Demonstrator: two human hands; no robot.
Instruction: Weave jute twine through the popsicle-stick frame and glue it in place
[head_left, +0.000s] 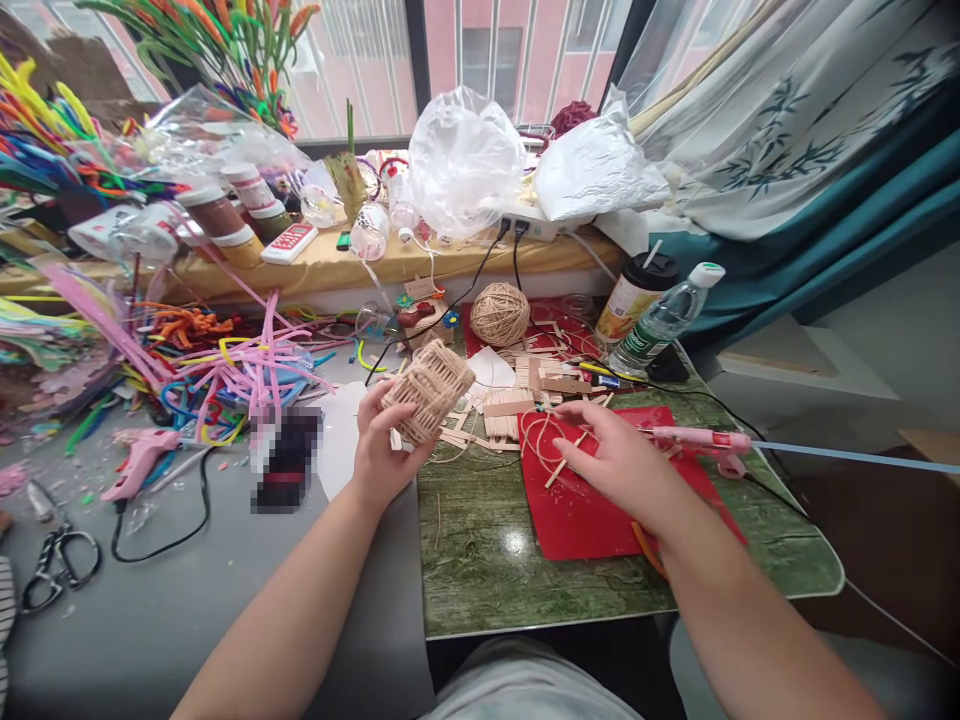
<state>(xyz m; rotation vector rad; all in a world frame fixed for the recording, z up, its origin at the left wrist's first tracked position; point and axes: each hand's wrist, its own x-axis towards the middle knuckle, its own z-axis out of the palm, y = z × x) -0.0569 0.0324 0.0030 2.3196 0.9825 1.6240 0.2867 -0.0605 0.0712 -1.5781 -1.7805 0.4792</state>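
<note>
My left hand point(386, 450) is closed around a small woven basket point(429, 390) made of thin wooden sticks and twine, held tilted above the table. My right hand point(600, 445) reaches over a red mat point(600, 520), its thumb and forefinger apart. Close to those fingertips lie a loose loop of twine point(529, 432) and a thin wooden stick point(556, 472). A ball of twine point(500, 314) sits further back, with wooden sticks point(510, 425) piled in front of it. Just right of my right hand, a pink glue gun point(701, 440) rests on the mat.
Pink pipe cleaners point(262, 370) heap up at the left, near a second glue gun point(142, 460) and scissors point(60, 565). A lidded cup point(634, 295) and water bottle point(667, 320) stand at the back right. Black cables point(480, 265) run down from the sill.
</note>
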